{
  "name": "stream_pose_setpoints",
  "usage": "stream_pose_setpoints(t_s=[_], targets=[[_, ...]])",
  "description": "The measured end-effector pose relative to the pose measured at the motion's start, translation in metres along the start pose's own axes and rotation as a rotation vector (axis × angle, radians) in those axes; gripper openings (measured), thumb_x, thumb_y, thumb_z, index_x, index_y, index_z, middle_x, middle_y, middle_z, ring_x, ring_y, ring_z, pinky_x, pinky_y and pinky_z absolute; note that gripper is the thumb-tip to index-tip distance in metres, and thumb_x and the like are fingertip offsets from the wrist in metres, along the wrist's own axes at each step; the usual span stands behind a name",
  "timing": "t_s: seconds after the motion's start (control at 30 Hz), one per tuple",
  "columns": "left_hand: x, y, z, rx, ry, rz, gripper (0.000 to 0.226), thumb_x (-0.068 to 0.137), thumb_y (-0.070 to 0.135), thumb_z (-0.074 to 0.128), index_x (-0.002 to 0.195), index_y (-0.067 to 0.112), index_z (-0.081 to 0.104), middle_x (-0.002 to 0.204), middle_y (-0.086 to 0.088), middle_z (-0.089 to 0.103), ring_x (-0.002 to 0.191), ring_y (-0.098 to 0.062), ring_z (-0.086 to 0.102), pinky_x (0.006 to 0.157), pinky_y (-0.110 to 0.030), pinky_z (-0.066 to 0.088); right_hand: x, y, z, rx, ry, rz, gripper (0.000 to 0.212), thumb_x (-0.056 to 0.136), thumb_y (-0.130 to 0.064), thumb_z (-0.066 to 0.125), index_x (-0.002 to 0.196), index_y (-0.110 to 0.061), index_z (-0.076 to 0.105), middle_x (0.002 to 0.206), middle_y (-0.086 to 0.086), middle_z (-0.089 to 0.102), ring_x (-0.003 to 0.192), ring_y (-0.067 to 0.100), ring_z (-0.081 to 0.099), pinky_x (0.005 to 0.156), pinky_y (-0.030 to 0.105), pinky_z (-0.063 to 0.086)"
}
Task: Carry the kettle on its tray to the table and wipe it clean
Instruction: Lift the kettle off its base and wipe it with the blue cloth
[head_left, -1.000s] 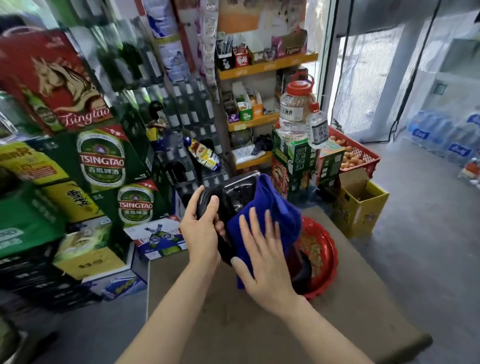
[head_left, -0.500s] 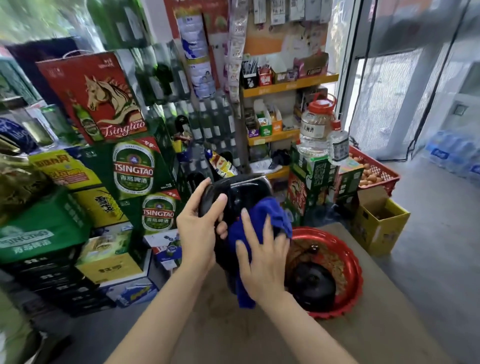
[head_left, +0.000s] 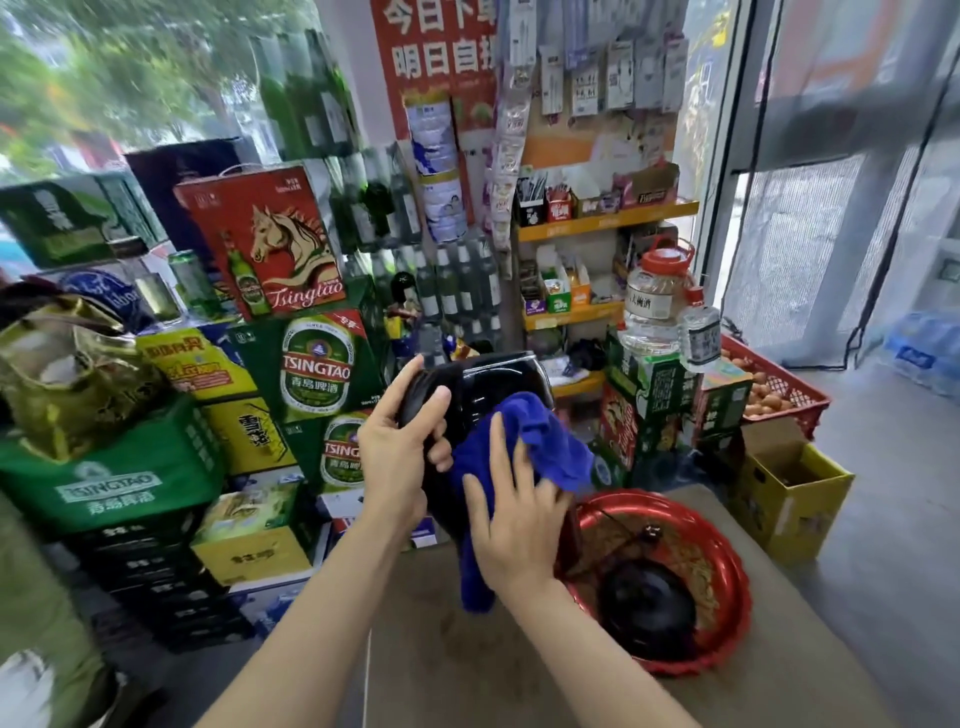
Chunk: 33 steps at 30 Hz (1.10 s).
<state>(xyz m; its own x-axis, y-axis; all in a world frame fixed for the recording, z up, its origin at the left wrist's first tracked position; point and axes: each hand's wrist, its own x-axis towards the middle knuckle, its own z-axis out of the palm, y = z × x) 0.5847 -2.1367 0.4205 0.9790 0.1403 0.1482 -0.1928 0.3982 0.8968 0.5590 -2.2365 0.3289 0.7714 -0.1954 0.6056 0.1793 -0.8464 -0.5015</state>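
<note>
Left hand (head_left: 397, 457) gripping black kettle (head_left: 475, 384) with fingers closed, lifted above tabletop (head_left: 467, 670) left of red tray (head_left: 727, 571), right hand (head_left: 514, 525) flat, fingers spread, pressing blue cloth (head_left: 545, 441) on its side.

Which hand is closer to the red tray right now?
Right. The right hand presses the blue cloth on the kettle, just beside the red tray rim. The left hand grips the kettle's far side, farther from the tray.
</note>
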Motion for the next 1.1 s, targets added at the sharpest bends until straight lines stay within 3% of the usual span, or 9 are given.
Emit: stream_pose_setpoints(t_s=[0.2,0.3,0.4,0.5,0.63,0.77,0.83,0.97,1.1], targets=[[-0.004,0.014,-0.001,-0.13,0.032,0.013,0.045,0.094,0.009,0.065,0.134,0.028,0.063,0.059,-0.005,0.042,0.043,-0.013,0.032,0.04,-0.023,0.029,0.08,-0.014,-0.031,0.057,-0.031,0.027,0.08,0.088,-0.073,0.035,0.155,-0.037,0.013,0.164,-0.003,0.018,0.145,0.033,0.028,0.111,0.053,0.033],[-0.006,0.02,-0.005,-0.147,0.019,0.027,0.045,0.094,0.008,0.064,0.135,0.028,0.062,0.059,-0.003,0.04,0.043,-0.012,0.031,0.039,-0.021,0.029,0.043,-0.016,-0.032,-0.013,0.008,0.048,0.082,0.088,-0.071,0.038,0.156,-0.032,0.016,0.163,0.003,0.024,0.146,0.035,0.026,0.114,0.053,0.03],[-0.009,0.023,-0.011,-0.173,0.009,0.023,0.046,0.096,0.008,0.061,0.137,0.028,0.06,0.058,-0.004,0.038,0.04,-0.011,0.032,0.038,-0.021,0.03,-0.011,-0.014,-0.029,-0.165,0.002,-0.161,0.067,0.095,-0.058,0.038,0.155,-0.031,0.024,0.16,0.002,0.031,0.144,0.045,0.027,0.108,0.064,0.031],[-0.014,0.025,-0.014,-0.175,-0.033,0.002,0.048,0.094,0.01,0.061,0.138,0.028,0.06,0.059,-0.005,0.038,0.039,-0.011,0.032,0.037,-0.021,0.031,0.03,-0.021,-0.042,-0.125,-0.014,-0.196,0.066,0.096,-0.058,0.034,0.155,-0.035,0.019,0.16,0.0,0.03,0.131,0.044,0.043,0.093,0.057,0.044],[-0.017,0.027,-0.014,-0.221,-0.023,-0.004,0.046,0.095,0.012,0.058,0.138,0.027,0.059,0.057,-0.003,0.04,0.037,-0.009,0.032,0.036,-0.019,0.03,0.096,-0.042,-0.055,-0.093,-0.041,-0.143,0.075,0.089,-0.072,0.03,0.155,-0.037,0.017,0.164,-0.002,0.018,0.143,0.04,0.027,0.107,0.06,0.034],[-0.014,0.042,-0.017,-0.187,-0.042,0.038,0.047,0.091,0.013,0.062,0.136,0.029,0.061,0.056,-0.003,0.039,0.038,-0.009,0.031,0.037,-0.018,0.028,0.023,-0.025,-0.042,-0.126,0.041,-0.252,0.074,0.091,-0.065,0.041,0.155,-0.031,0.023,0.164,0.001,0.018,0.148,0.04,0.018,0.114,0.059,0.025],[-0.014,0.049,-0.018,-0.149,-0.087,0.059,0.054,0.085,0.015,0.066,0.137,0.03,0.061,0.057,-0.003,0.038,0.038,-0.009,0.03,0.038,-0.019,0.027,-0.018,-0.018,-0.034,-0.119,0.057,-0.259,0.069,0.093,-0.059,0.043,0.154,-0.03,0.028,0.161,0.002,0.028,0.142,0.045,0.031,0.108,0.063,0.031],[-0.019,0.052,-0.014,-0.127,-0.142,0.076,0.057,0.084,0.014,0.065,0.138,0.029,0.059,0.057,-0.004,0.038,0.038,-0.01,0.03,0.037,-0.02,0.028,0.045,-0.047,-0.051,-0.011,0.108,-0.074,0.069,0.096,-0.062,0.026,0.156,-0.029,0.02,0.16,0.004,0.03,0.13,0.042,0.044,0.099,0.055,0.04],[-0.016,0.057,-0.015,-0.206,-0.084,0.08,0.052,0.089,0.014,0.061,0.14,0.027,0.058,0.055,-0.001,0.04,0.037,-0.007,0.031,0.037,-0.016,0.027,0.123,-0.043,-0.079,0.358,-0.035,0.013,0.073,0.087,-0.072,0.034,0.152,-0.039,0.026,0.156,-0.008,0.038,0.136,0.025,0.044,0.104,0.049,0.042]])
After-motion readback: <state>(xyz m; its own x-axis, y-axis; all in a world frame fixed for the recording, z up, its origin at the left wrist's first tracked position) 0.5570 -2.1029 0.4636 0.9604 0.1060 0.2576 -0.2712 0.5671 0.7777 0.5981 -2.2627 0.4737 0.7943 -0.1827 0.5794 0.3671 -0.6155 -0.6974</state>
